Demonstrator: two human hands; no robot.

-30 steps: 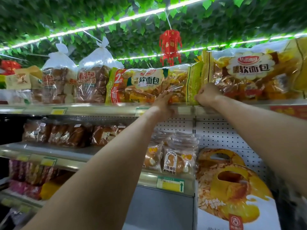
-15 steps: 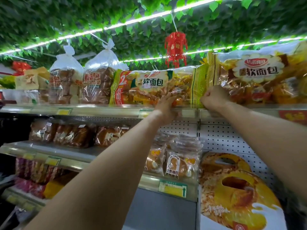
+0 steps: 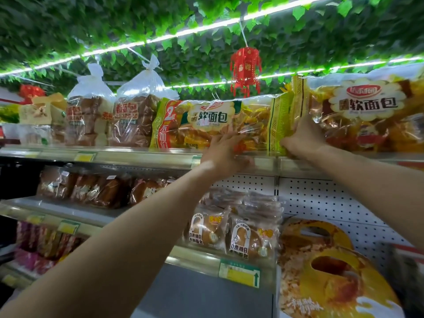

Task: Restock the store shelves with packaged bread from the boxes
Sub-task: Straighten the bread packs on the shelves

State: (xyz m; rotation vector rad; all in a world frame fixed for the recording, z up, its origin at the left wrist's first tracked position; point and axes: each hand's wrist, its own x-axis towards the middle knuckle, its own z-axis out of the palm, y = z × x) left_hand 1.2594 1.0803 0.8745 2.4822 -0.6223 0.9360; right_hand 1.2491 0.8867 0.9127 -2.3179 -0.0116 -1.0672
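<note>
Packaged bread, here a long clear-and-yellow plastic bag of soft bread rolls (image 3: 218,125), lies lengthwise on the top metal shelf (image 3: 137,154), its right end seam at about 3 o'clock from its white label. It sits between two tall clear bags of sliced brown loaf (image 3: 135,120) at its 9 o'clock and a larger yellow bag of the same soft bread (image 3: 367,115) at its 3 o'clock.

The left hand (image 3: 226,149) reaches up from 7 o'clock; its fingers lie spread and fairly straight against the lower front of the long bag, pressing rather than clasping, with the heel of the hand over the shelf's front rail. The right hand (image 3: 302,136) comes in from 4 o'clock and meets the yellow end seam where the two yellow bags adjoin; its fingers appear curled at that seam, but whether they pinch the long bag or the larger one cannot be told.

The step in hand is judged to be seating and squaring the long bag on the shelf. To do it well:
- Push with flat fingers low on the bag, so the rolls slide back and are not crushed.
- Guide the end seam with the right hand so it tucks beside, not under, the larger bag.
- Keep the label facing outward and the bag's lower edge behind the rail.
- Avoid nudging the tall loaf bags at 9 o'clock, which stand upright and look easy to topple.

Lower shelves hold further wrapped buns (image 3: 231,235).
</note>
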